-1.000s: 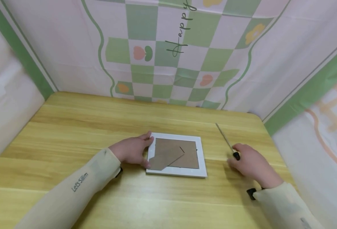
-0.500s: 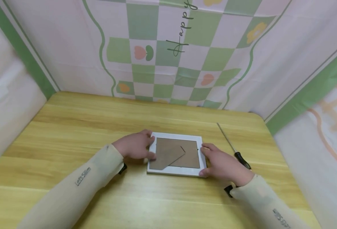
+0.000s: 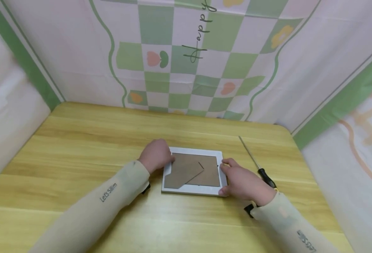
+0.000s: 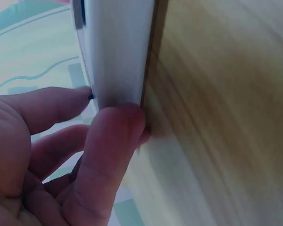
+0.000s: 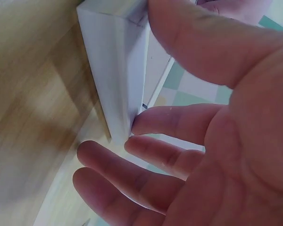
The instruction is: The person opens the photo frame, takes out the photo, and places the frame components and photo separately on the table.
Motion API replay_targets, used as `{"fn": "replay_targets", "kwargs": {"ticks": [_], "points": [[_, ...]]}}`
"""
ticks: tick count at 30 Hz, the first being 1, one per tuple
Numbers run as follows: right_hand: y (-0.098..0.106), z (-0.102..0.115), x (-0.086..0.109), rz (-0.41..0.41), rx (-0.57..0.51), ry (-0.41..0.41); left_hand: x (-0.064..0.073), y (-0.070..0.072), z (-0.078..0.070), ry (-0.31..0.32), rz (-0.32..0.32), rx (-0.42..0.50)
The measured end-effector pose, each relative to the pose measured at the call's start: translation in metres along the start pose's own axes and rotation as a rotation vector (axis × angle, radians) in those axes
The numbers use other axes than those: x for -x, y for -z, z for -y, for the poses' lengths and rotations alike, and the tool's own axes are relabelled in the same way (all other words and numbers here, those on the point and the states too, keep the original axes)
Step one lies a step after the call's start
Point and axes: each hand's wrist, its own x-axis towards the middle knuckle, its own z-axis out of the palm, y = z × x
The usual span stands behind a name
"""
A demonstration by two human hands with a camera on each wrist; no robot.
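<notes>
In the head view a white picture frame lies face down, its brown backing with a flap-like stand showing. My left hand is at the frame's upper left edge. In the left wrist view, its thumb meets a small dark tab at the backing side, while a finger presses the outer side, pinching the edge. My right hand rests at the right side, thumb by the near corner. The right wrist view shows its index fingertip against the frame, the other fingers extended loosely.
A screwdriver with a black handle lies on the wooden table, right of the frame and close behind my right hand. A patterned cloth hangs along the table's far edge, with more cloth at both sides.
My right hand has let go of the screwdriver and moved left to the frame's right side. My left hand has shifted right and turned over the frame's upper left edge.
</notes>
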Motion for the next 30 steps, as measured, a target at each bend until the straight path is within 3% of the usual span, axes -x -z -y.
{"fn": "replay_targets", "kwargs": {"ticks": [5, 9, 22, 30], "points": [[-0.0008, -0.0012, 0.0009, -0.004, -0.003, 0.006, -0.0003, -0.0035, 0.0010, -0.029, -0.013, -0.028], [-0.0013, -0.0016, 0.0012, -0.002, 0.000, 0.007, 0.0003, -0.0050, 0.0017, -0.044, -0.019, 0.001], [0.0009, -0.0001, 0.0001, 0.014, 0.000, -0.006, 0.0048, -0.0038, 0.0012, -0.037, -0.007, 0.029], [0.0022, 0.0015, -0.0013, 0.024, 0.047, -0.001, 0.0068, -0.0014, 0.0092, -0.122, 0.048, -0.037]]}}
